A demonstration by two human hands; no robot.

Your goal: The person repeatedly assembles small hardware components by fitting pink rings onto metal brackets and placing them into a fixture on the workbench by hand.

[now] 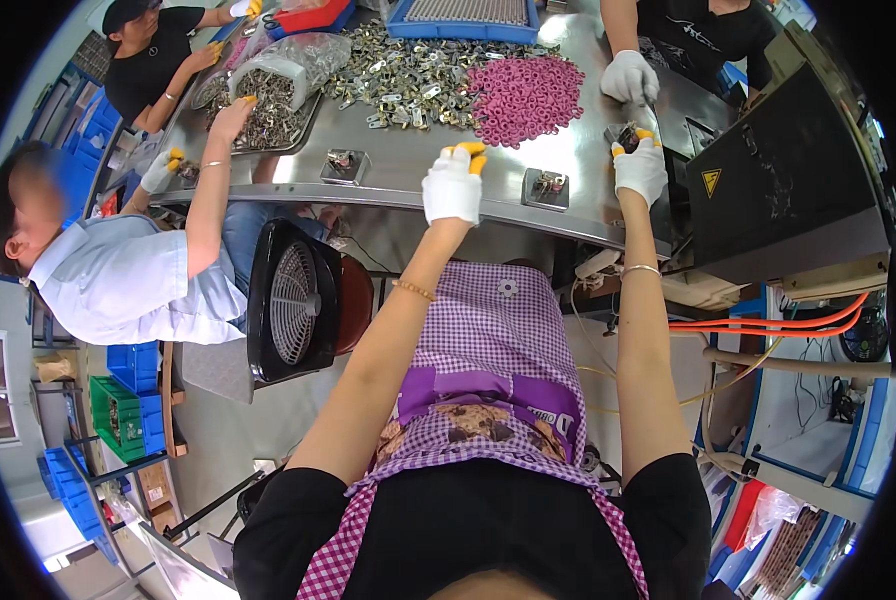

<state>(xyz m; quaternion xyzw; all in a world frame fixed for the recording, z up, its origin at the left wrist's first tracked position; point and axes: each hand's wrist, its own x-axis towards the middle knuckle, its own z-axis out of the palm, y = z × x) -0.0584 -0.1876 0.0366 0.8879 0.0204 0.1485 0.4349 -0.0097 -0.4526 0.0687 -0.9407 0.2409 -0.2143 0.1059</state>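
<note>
In the head view, small pink rings (528, 100) lie heaped on the smooth metal tabletop (398, 150) just beyond the fabric-gloved, bent-fingered left hand (453, 190), while the outstretched right hand (640, 172) curls at a dark fixture (620, 134), either hand's grasp unclear.

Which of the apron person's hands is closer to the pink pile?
Left. The left hand is just in front of the pink pile, toward its left edge; the right hand is farther off, past the pile's right side.

A head-worn fisheye looks down from the near side of the surface (396, 158). It faces across it, close.
</note>
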